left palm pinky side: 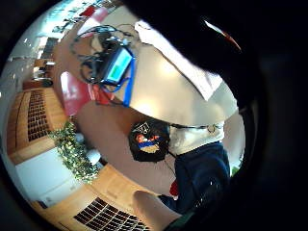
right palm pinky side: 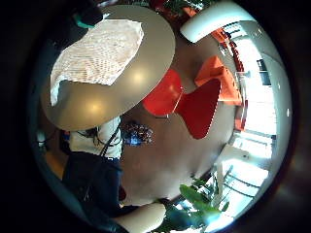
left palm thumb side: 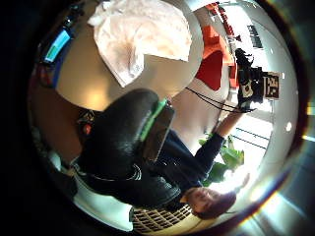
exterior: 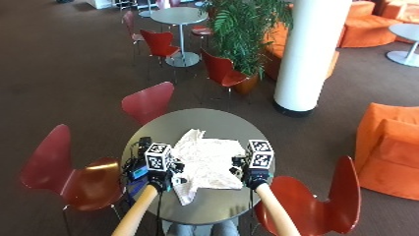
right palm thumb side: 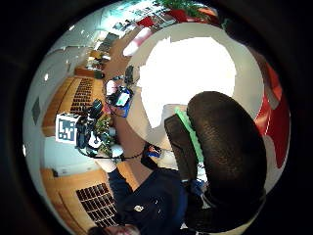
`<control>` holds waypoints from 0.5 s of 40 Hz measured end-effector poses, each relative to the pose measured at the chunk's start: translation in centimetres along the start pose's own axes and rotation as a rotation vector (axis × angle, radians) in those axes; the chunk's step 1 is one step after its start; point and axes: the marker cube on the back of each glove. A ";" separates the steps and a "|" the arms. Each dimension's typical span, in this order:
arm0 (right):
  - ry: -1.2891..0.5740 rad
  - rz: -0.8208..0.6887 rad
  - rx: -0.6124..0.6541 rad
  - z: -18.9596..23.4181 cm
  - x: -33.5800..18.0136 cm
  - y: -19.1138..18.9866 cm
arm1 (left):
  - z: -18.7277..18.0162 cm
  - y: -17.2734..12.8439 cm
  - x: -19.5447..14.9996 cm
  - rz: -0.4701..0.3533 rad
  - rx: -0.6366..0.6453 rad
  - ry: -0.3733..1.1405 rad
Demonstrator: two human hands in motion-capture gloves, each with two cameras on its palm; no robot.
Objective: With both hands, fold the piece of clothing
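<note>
item: white garment (exterior: pixel 207 163), rumpled, unfolded, mid round table (exterior: pixel 196 119). i see it between my hands: left hand (exterior: pixel 161 178) at its left edge, right hand (exterior: pixel 253 174) at right edge, about equally near. long axis unclear. fingers hidden; i cannot tell either hand's state.

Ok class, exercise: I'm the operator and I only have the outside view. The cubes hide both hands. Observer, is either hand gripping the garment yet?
Observer: No. The left thumb side palm view shows the left hand with its thumb bare of cloth. The white garment lies apart from it on the table.
Operator: And the right?
Observer: The right thumb side palm view shows the right hand holding nothing, with the garment on the table beyond it.
Operator: What's the dark thing at the table's left edge?
Observer: The left little finger side palm view shows a device with a lit screen among black cables.
</note>
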 end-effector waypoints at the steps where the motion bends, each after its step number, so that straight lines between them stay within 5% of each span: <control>1: 0.001 0.004 -0.003 0.3 0.2 -0.2 | 0.6 -0.6 0.2 0.003 -0.009 0.002; 12: 0.030 0.009 -0.029 0.4 0.3 0.3 | 4.0 -7.6 1.9 0.106 -0.109 0.051; 20: 0.020 0.016 -0.037 1.0 0.3 -0.4 | 3.9 -10.9 3.3 0.083 -0.209 -0.003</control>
